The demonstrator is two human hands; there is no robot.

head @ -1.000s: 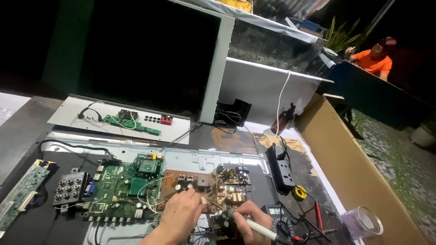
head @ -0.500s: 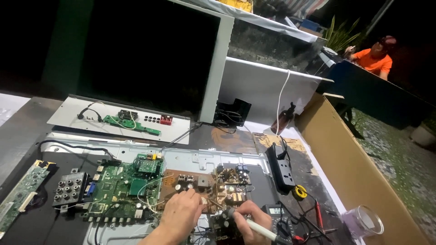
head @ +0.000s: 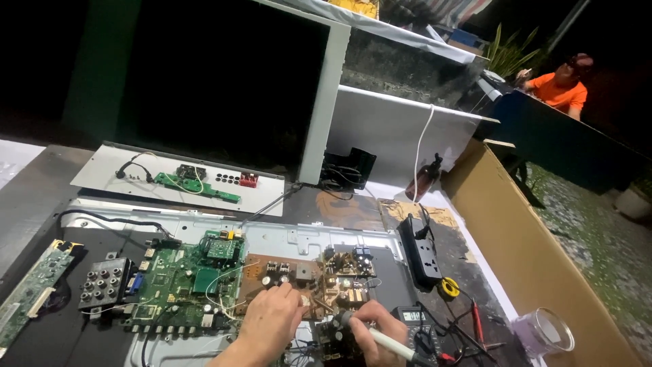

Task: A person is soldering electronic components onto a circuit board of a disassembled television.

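Observation:
My left hand point(head: 270, 322) rests on the brown power board point(head: 309, 283), fingertips pressing near its middle, holding nothing I can make out. My right hand point(head: 370, 329) grips a white-handled soldering iron point(head: 390, 343), its tip pointing at the board's lower part. A green main board point(head: 183, 282) with a connector block point(head: 103, 284) lies to the left on the metal back panel point(head: 204, 228).
A black power strip point(head: 422, 250), multimeter point(head: 413, 317) with red and black leads, yellow tape roll point(head: 449, 287) and clear cup point(head: 543, 331) lie right. A cardboard wall point(head: 536, 251) runs along the right. A narrow green board point(head: 30, 292) sits far left. A person in orange point(head: 562, 85) sits far back.

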